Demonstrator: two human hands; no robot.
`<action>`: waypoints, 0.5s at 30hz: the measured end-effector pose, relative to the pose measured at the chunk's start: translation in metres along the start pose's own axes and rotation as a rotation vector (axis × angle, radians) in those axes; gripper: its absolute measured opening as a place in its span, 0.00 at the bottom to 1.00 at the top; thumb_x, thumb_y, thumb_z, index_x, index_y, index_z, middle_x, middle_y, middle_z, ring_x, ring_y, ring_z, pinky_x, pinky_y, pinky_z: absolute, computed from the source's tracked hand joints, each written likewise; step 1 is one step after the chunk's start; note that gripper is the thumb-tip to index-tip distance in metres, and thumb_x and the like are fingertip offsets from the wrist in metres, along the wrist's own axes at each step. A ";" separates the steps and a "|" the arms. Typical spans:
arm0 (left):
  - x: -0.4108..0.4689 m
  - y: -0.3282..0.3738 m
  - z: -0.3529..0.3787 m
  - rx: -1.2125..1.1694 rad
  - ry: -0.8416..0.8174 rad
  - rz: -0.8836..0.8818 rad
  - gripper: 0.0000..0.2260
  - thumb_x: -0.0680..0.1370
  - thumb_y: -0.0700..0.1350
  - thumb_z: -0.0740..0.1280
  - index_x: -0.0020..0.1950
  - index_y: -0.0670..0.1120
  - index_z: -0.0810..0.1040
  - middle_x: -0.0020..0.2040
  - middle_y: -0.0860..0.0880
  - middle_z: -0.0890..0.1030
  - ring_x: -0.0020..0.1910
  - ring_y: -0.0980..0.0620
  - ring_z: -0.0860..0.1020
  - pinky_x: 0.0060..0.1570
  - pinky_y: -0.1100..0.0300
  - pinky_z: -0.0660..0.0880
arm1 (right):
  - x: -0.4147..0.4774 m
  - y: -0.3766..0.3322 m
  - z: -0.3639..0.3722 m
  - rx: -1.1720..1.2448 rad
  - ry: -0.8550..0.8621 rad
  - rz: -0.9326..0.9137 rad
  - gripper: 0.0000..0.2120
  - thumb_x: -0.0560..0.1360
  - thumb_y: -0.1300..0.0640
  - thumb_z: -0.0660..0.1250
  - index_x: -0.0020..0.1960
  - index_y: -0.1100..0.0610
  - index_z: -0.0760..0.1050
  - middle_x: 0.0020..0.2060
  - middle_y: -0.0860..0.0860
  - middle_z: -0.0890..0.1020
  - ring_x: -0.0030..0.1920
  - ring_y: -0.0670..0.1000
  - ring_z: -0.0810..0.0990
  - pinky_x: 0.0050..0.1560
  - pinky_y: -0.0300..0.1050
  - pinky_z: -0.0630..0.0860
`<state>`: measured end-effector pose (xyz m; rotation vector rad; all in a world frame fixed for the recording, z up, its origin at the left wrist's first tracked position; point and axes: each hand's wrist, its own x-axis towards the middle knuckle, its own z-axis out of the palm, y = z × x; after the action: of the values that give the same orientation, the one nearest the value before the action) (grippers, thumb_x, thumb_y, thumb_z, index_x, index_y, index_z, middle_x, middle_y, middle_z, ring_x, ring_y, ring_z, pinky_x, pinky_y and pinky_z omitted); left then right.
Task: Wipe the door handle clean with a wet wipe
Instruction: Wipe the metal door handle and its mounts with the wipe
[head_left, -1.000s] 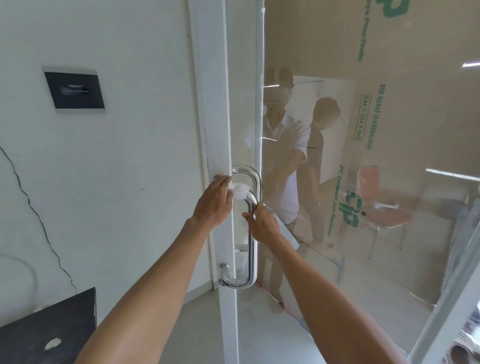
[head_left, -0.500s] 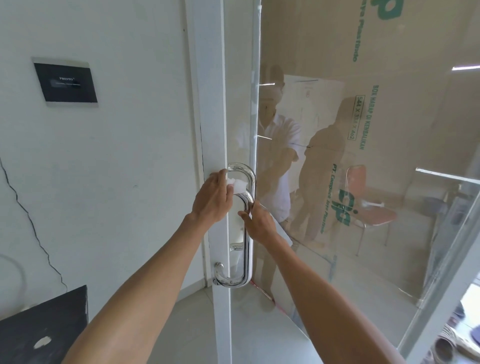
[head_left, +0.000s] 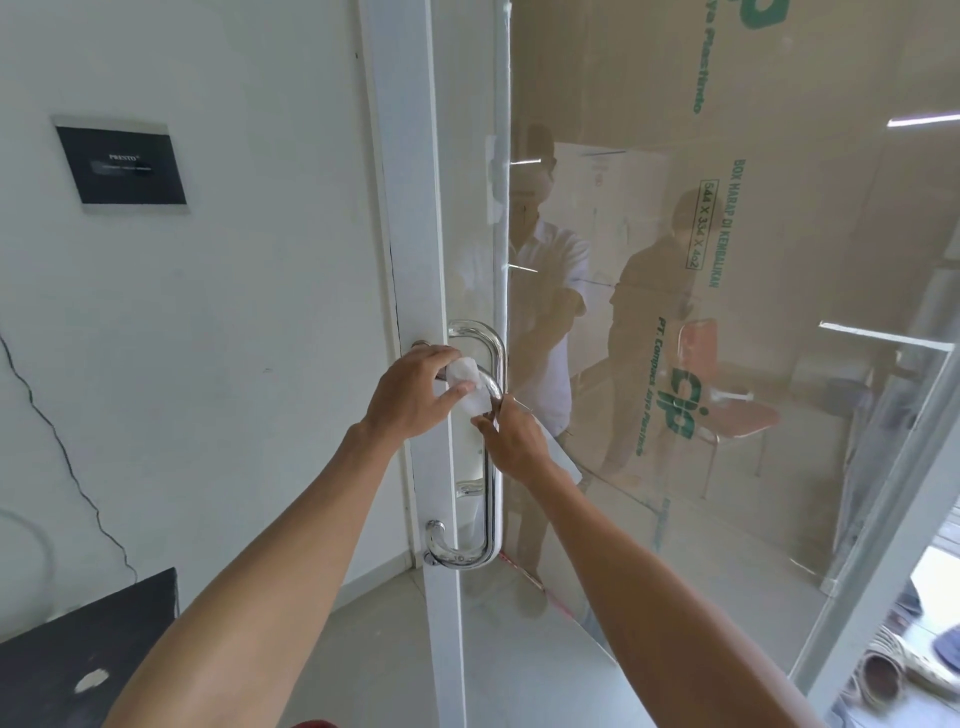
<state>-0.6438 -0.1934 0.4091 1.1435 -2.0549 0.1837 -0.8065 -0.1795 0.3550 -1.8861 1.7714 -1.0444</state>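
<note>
Both hands slid lower, wet wipe (head_left: 467, 387) rubbing door handle (head_left: 491, 467).

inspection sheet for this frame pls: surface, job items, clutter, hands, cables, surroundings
Surface: white door frame beside a glass panel with reflections.
Job's things: chrome door handle, upright; white wet wipe pressed on its upper part.
Clutter: dark board at lower left.
Grippers: left hand holds the wipe on the handle; right hand grips the bar just below.
Cables: thin dark wire running down the wall.
Surroundings: black wall plaque; shoes on the floor at lower right.
</note>
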 end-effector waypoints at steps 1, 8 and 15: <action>0.000 0.000 -0.002 -0.008 -0.001 0.006 0.21 0.75 0.55 0.70 0.63 0.47 0.78 0.60 0.51 0.81 0.56 0.51 0.80 0.55 0.56 0.78 | 0.000 0.001 0.000 0.011 -0.005 -0.001 0.11 0.79 0.48 0.62 0.50 0.55 0.65 0.45 0.53 0.77 0.51 0.59 0.77 0.45 0.47 0.68; 0.000 0.000 -0.010 -0.031 -0.030 0.021 0.20 0.71 0.48 0.74 0.63 0.49 0.80 0.56 0.49 0.84 0.51 0.48 0.82 0.52 0.54 0.80 | -0.011 -0.006 -0.006 0.403 0.036 -0.109 0.30 0.75 0.47 0.60 0.73 0.52 0.56 0.54 0.49 0.76 0.54 0.49 0.75 0.53 0.46 0.68; -0.004 0.002 -0.013 -0.109 -0.016 0.000 0.29 0.70 0.50 0.74 0.68 0.54 0.66 0.57 0.51 0.84 0.53 0.47 0.83 0.55 0.55 0.80 | 0.002 -0.047 -0.024 0.286 0.384 -0.408 0.15 0.78 0.51 0.63 0.65 0.48 0.73 0.61 0.46 0.79 0.59 0.44 0.77 0.57 0.41 0.75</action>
<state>-0.6366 -0.1836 0.4155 1.0818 -2.0527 0.0614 -0.7906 -0.1684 0.4037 -2.0008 1.3322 -1.8043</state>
